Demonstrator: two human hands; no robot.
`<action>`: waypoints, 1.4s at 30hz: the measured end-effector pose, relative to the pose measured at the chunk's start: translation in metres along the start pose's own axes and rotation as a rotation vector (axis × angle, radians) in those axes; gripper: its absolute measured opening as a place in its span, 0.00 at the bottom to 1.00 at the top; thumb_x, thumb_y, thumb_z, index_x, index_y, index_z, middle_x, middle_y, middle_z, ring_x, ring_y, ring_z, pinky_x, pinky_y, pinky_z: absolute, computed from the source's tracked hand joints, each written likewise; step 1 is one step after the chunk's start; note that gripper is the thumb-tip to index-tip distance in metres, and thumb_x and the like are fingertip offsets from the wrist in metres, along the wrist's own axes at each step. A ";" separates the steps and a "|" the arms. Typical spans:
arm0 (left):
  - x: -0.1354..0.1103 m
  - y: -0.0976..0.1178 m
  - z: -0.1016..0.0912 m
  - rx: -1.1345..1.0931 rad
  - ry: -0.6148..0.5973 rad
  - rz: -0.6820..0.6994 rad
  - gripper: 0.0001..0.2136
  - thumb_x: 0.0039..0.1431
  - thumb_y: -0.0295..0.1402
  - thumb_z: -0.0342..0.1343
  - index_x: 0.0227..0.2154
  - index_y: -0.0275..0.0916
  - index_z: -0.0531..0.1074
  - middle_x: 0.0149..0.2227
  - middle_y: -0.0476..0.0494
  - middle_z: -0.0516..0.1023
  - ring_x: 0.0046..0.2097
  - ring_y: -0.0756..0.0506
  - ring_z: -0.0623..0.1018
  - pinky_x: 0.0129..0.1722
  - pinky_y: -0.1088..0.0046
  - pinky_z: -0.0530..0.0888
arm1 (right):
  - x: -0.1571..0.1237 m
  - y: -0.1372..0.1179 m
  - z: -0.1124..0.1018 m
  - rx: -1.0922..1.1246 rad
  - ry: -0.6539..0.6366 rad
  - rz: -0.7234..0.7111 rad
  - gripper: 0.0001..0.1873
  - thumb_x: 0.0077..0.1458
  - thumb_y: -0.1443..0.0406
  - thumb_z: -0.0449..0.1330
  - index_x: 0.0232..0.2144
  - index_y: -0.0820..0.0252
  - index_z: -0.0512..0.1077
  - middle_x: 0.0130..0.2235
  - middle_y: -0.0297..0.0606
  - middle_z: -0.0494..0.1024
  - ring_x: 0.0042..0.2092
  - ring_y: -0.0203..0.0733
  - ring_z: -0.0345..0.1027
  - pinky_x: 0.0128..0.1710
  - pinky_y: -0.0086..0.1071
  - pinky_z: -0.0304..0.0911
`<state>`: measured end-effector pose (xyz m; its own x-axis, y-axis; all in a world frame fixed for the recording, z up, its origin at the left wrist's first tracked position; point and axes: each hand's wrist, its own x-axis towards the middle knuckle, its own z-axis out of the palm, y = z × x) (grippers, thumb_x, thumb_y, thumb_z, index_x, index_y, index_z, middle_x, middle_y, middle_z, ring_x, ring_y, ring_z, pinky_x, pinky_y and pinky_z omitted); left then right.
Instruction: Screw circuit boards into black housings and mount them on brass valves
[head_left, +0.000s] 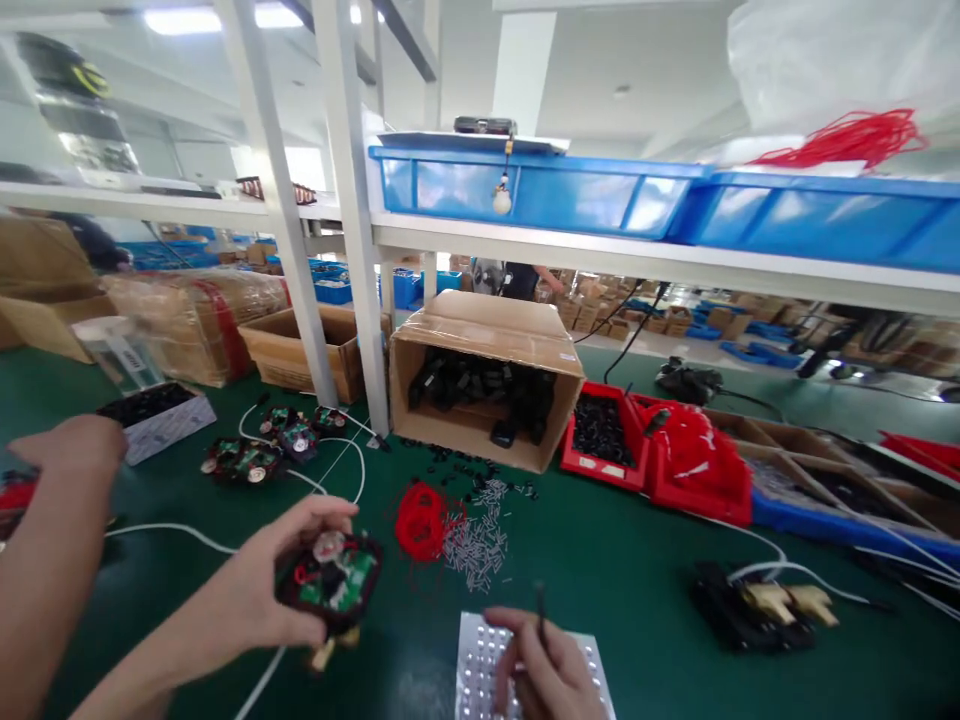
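Note:
My left hand (262, 590) grips the edges of an open black housing with a green circuit board (341, 590), red wires and a round clear part; a brass-coloured fitting shows beneath it. My right hand (551, 665) is closed around a thin dark stick-like tool (541, 610), its exact kind unclear. Below that hand lies a silvery sheet (471, 660) with rows of small round bumps, partly covered by the fingers. Between the hands and farther back are a bundle of red wire (421, 522) and a scatter of small metal pins (476, 550).
Similar board assemblies (244, 460) with white cables sit back left, near another person's arm (67, 500). A cardboard box (487, 330) of black parts and red bins (607, 440) line the back. A black unit with brass fittings (757, 605) lies right. A shelf (660, 255) spans overhead.

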<state>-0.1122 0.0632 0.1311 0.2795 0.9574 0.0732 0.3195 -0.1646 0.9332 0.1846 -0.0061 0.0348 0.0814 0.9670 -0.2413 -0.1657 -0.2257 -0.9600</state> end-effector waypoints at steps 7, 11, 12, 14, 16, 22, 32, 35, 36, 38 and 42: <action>0.004 -0.029 0.089 -0.229 -0.311 -0.035 0.36 0.36 0.40 0.68 0.52 0.44 0.64 0.47 0.40 0.73 0.49 0.37 0.73 0.51 0.57 0.67 | 0.001 0.008 0.051 0.330 -0.285 0.204 0.27 0.41 0.43 0.63 0.26 0.60 0.63 0.12 0.19 0.54 0.12 0.22 0.35 0.10 0.20 0.30; -0.017 -0.054 0.120 -0.057 -0.175 -0.061 0.31 0.45 0.38 0.63 0.55 0.47 0.62 0.58 0.39 0.63 0.58 0.35 0.65 0.58 0.54 0.59 | -0.015 0.020 0.032 0.375 -0.087 0.173 0.25 0.42 0.48 0.66 0.29 0.63 0.66 0.19 0.30 0.70 0.13 0.20 0.38 0.10 0.20 0.32; -0.024 -0.058 0.129 -0.013 -0.173 -0.064 0.35 0.41 0.37 0.65 0.55 0.47 0.61 0.59 0.39 0.62 0.59 0.35 0.63 0.59 0.54 0.57 | -0.018 0.024 0.031 0.371 -0.049 0.172 0.25 0.42 0.49 0.66 0.30 0.64 0.67 0.20 0.32 0.71 0.13 0.20 0.39 0.11 0.20 0.32; -0.033 -0.065 0.147 0.013 -0.139 -0.102 0.43 0.34 0.33 0.69 0.57 0.45 0.58 0.59 0.38 0.62 0.60 0.34 0.61 0.59 0.53 0.57 | -0.023 0.031 0.032 0.354 -0.021 0.173 0.24 0.43 0.50 0.65 0.31 0.64 0.70 0.22 0.35 0.73 0.13 0.22 0.44 0.11 0.20 0.39; -0.038 -0.072 0.163 -0.046 -0.074 -0.163 0.44 0.35 0.33 0.68 0.58 0.42 0.54 0.57 0.36 0.64 0.57 0.35 0.65 0.57 0.54 0.62 | -0.026 0.038 0.033 0.306 -0.030 0.122 0.22 0.43 0.51 0.66 0.32 0.64 0.72 0.26 0.36 0.75 0.16 0.27 0.55 0.15 0.22 0.50; -0.033 -0.083 0.148 -0.375 -0.096 -0.244 0.39 0.37 0.48 0.64 0.52 0.36 0.60 0.47 0.37 0.71 0.49 0.36 0.72 0.48 0.63 0.70 | -0.031 0.040 -0.004 0.182 0.058 0.090 0.25 0.52 0.46 0.55 0.32 0.64 0.75 0.25 0.38 0.75 0.15 0.27 0.48 0.14 0.24 0.49; -0.008 -0.058 0.125 0.103 -0.695 0.018 0.24 0.40 0.38 0.63 0.45 0.41 0.72 0.59 0.40 0.63 0.57 0.36 0.65 0.56 0.59 0.61 | 0.002 0.047 0.011 0.185 0.300 0.069 0.25 0.47 0.44 0.58 0.27 0.62 0.69 0.20 0.34 0.72 0.20 0.34 0.66 0.19 0.26 0.61; -0.005 -0.060 0.127 0.061 -0.682 -0.017 0.33 0.41 0.34 0.63 0.55 0.43 0.63 0.59 0.41 0.64 0.58 0.36 0.66 0.57 0.57 0.60 | 0.008 0.056 0.017 0.048 0.314 0.016 0.20 0.43 0.52 0.66 0.30 0.62 0.69 0.24 0.36 0.76 0.26 0.39 0.72 0.28 0.31 0.68; -0.005 -0.061 0.127 0.050 -0.676 -0.032 0.35 0.41 0.34 0.63 0.57 0.43 0.61 0.58 0.41 0.65 0.57 0.36 0.67 0.57 0.56 0.60 | 0.009 0.059 0.017 0.012 0.333 0.006 0.19 0.44 0.53 0.65 0.30 0.63 0.69 0.24 0.36 0.76 0.27 0.40 0.73 0.28 0.32 0.69; -0.005 -0.063 0.125 0.044 -0.675 -0.040 0.37 0.41 0.35 0.63 0.58 0.43 0.59 0.58 0.42 0.65 0.56 0.36 0.68 0.56 0.56 0.62 | 0.008 0.063 0.017 -0.054 0.371 -0.016 0.18 0.49 0.52 0.61 0.30 0.63 0.69 0.24 0.37 0.76 0.26 0.41 0.73 0.27 0.33 0.69; -0.004 -0.067 0.124 0.050 -0.651 0.009 0.37 0.41 0.36 0.64 0.57 0.45 0.59 0.57 0.43 0.67 0.54 0.37 0.70 0.54 0.58 0.66 | 0.006 0.065 0.018 -0.142 0.403 -0.041 0.17 0.52 0.53 0.59 0.30 0.62 0.69 0.23 0.37 0.77 0.25 0.41 0.73 0.26 0.33 0.69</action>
<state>-0.0224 0.0409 0.0245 0.7688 0.6186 -0.1620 0.3519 -0.1978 0.9149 0.1565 -0.0125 -0.0266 0.4674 0.8583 -0.2118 -0.0200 -0.2292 -0.9732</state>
